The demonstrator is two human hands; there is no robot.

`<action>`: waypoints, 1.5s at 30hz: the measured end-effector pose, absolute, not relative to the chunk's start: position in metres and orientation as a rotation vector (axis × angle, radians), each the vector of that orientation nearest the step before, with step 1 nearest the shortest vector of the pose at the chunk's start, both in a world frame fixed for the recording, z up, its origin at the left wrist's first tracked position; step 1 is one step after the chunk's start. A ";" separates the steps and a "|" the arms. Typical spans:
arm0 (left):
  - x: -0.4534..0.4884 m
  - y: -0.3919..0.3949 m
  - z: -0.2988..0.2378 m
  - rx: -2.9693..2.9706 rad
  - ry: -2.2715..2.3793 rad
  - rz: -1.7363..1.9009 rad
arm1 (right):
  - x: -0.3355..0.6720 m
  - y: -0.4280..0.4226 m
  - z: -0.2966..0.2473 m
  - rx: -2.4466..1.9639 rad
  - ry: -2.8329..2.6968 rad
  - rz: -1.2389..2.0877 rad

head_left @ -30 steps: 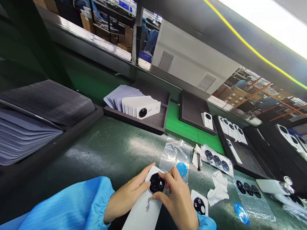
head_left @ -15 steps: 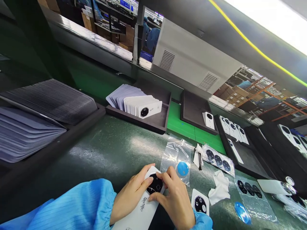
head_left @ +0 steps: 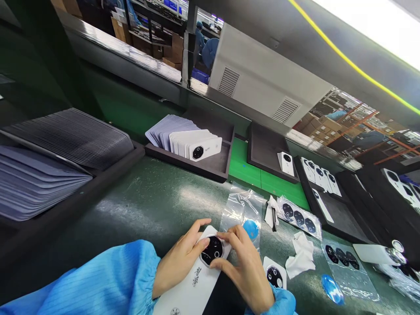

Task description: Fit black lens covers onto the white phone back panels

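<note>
Here, the left hand point(head_left: 181, 260) and right hand point(head_left: 245, 271) were together at lower center of the frame. The left hand gripped the edge of a white card point(head_left: 193, 282), and the right fingers point(head_left: 236, 236) pinched a black lens plate point(head_left: 212, 250) lying on that card, close to the left thumb. The card sat on a green mat point(head_left: 141, 210) just above the lower edge of the frame. To the right of the hands lay a clear bag point(head_left: 236, 214) holding a blue disc point(head_left: 251, 229), a bag of black rings point(head_left: 299, 218) and a second bag of rings point(head_left: 341, 258). A small lens card point(head_left: 274, 276) lay just beside the right hand. Upper center, a dark tray point(head_left: 223, 146) held upright white cards point(head_left: 193, 145) in front of lilac cards point(head_left: 169, 130). A second tray point(head_left: 264, 146) held one white card point(head_left: 287, 164). A third tray point(head_left: 331, 223) at right held a row of white cards point(head_left: 321, 181). At far left, a long black tray point(head_left: 98, 175) held stacked gray sheets point(head_left: 65, 140).
</note>
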State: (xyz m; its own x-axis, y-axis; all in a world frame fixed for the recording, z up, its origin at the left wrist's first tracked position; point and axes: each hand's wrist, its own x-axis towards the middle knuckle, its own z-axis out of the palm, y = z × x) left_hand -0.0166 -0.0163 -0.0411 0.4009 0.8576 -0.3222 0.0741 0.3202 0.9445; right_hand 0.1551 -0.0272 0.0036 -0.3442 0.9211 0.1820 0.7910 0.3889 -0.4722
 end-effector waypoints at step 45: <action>-0.017 -0.024 -0.015 1.286 1.037 0.413 | 0.129 -0.064 -0.025 -1.430 -0.958 1.352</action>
